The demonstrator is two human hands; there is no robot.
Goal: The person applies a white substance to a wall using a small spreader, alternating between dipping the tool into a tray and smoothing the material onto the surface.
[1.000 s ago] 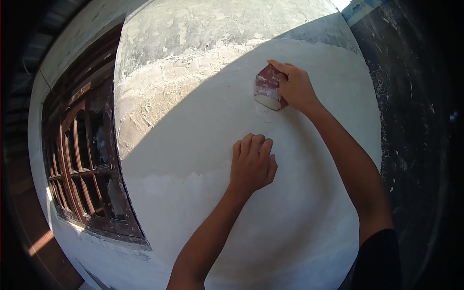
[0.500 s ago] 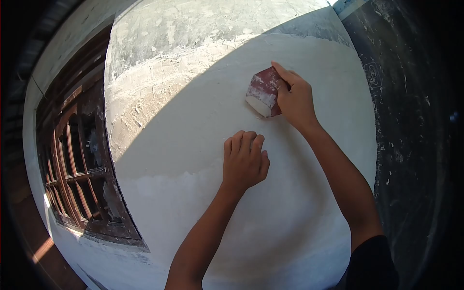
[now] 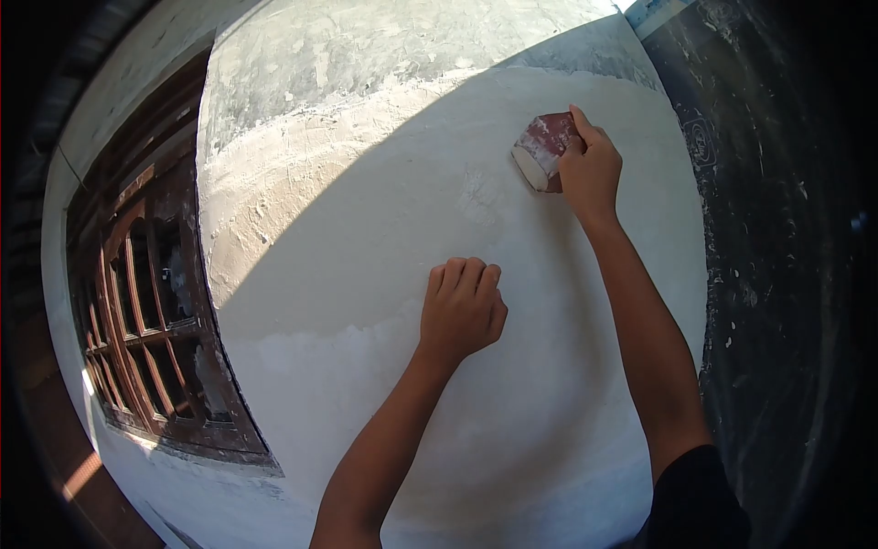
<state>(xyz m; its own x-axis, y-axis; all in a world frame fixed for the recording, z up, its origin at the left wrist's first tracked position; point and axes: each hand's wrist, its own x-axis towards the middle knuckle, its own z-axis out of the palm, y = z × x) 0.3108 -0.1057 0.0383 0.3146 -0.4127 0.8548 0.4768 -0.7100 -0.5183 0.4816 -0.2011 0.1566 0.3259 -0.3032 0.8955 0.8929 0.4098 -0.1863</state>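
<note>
My right hand grips a dark red putty spreader high on the wall, thumb and fingers closed on its right side. White putty coats its lower left edge, which is at the wall surface. Below and to the left, my left hand is held near the wall with its fingers curled in. Its palm is turned away, so anything inside is hidden. Between the hands and the rough plaster, the shaded wall has a smooth pale coat. A rough whitish patch shows left of the spreader.
On the left is a brown wooden window with bars and dark panes. A dark marked board or panel borders the wall on the right. Sunlit rough plaster lies at the upper left, cut by a diagonal shadow edge.
My right hand has moved right and slightly up with the putty spreader. A rough whitish patch now shows where the spreader was. My left hand has barely shifted.
</note>
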